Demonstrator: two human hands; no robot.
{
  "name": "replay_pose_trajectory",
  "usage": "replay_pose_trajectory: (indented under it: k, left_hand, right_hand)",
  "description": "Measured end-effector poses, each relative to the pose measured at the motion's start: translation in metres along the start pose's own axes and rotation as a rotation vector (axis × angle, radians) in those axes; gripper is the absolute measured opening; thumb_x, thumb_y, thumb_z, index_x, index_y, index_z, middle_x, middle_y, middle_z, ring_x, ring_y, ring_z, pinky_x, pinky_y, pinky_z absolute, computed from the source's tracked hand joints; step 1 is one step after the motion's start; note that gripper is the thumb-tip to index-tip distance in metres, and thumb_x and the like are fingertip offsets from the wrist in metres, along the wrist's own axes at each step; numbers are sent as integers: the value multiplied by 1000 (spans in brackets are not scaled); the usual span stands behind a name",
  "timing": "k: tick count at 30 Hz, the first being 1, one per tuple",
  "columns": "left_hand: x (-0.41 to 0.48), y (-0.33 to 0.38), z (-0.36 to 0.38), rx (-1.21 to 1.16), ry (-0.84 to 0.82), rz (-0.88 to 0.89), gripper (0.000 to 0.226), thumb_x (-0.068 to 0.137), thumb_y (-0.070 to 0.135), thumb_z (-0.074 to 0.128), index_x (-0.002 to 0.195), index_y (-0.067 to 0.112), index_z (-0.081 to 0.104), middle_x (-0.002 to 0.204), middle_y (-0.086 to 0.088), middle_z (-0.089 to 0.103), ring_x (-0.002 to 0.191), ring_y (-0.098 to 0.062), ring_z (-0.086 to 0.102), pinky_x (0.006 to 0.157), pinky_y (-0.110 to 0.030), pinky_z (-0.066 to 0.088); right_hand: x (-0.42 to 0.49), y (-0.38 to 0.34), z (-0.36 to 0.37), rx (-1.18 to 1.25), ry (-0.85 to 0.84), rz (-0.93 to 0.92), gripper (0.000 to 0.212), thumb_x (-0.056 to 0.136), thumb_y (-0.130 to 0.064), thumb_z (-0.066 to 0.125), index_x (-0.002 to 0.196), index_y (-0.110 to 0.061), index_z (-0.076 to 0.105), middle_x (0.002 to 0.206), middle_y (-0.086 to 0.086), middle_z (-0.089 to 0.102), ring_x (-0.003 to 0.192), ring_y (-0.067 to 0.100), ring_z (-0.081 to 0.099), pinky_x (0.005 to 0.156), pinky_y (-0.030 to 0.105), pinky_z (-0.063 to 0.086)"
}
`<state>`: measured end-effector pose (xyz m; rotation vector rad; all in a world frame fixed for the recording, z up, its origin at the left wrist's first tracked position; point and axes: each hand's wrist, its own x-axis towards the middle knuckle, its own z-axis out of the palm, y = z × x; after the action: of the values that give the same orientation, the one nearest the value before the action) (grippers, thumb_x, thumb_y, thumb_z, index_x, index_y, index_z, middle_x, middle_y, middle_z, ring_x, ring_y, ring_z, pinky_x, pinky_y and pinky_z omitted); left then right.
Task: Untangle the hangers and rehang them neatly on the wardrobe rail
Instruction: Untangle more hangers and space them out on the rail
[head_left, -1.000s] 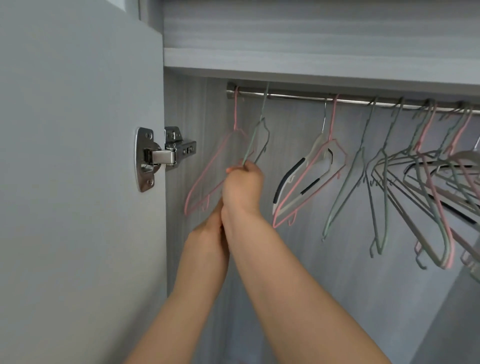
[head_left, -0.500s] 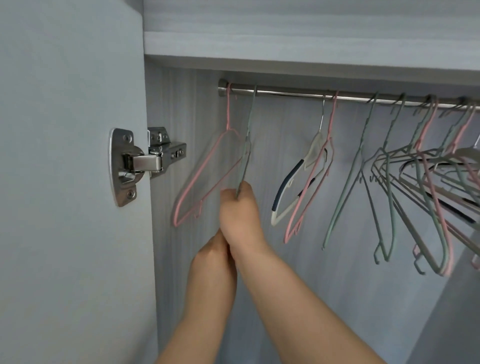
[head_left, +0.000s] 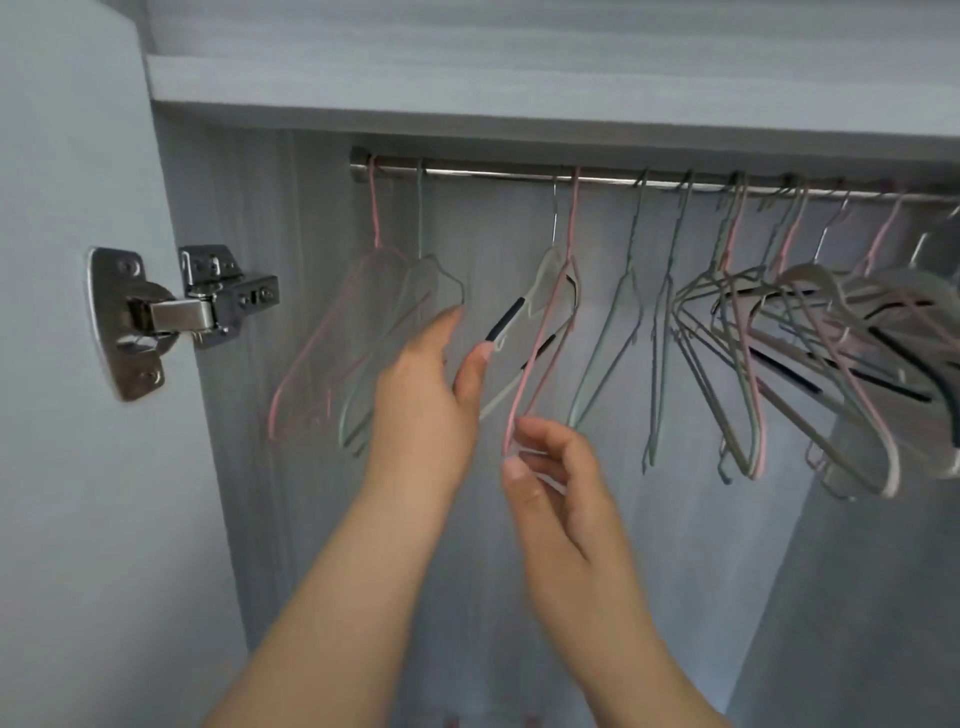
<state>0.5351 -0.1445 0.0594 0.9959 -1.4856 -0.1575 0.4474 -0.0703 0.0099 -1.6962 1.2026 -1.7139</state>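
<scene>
left hand (head_left: 421, 400) released, green hanger (head_left: 421, 218) just past our fingertips | right hand (head_left: 553, 488) curled at pink hanger (head_left: 574, 218) corner, grip unclear

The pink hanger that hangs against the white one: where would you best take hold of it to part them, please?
Pinch the pink hanger at its lowest corner, coming from below and in front, where the right hand is. That end hangs clear beneath the white hanger; higher up their wires overlap closely.
</scene>
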Motion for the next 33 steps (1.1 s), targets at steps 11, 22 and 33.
replay_pose_trajectory:
  k: [11, 22, 33]
  left_hand:
    - [14, -14, 19, -451, -369, -399, 20, 88, 3, 51, 75, 13, 62, 55, 9, 64, 48, 3, 54, 57, -15, 46]
    - [13, -9, 10, -635, -278, -457, 17, 88, -2, 46, 92, -3, 63, 68, -8, 61, 63, -16, 54, 61, -21, 47]
    - [14, -25, -6, -647, -185, -462, 24, 89, 1, 47, 82, 13, 67, 71, -2, 67, 72, -18, 58, 75, -23, 51]
  right_hand:
    - [21, -14, -23, 27, -85, 79, 40, 95, -6, 41, 134, -14, 40, 116, -17, 50, 100, -15, 50, 90, 0, 37]
    - [119, -30, 15, -296, -121, 142, 19, 92, -5, 35, 98, 5, 50, 88, 15, 49, 83, 24, 49, 74, 32, 39]
    - [114, -29, 40, -127, -175, 156, 31, 84, 6, 33, 103, 2, 57, 85, 15, 58, 76, 24, 53, 70, 31, 44]
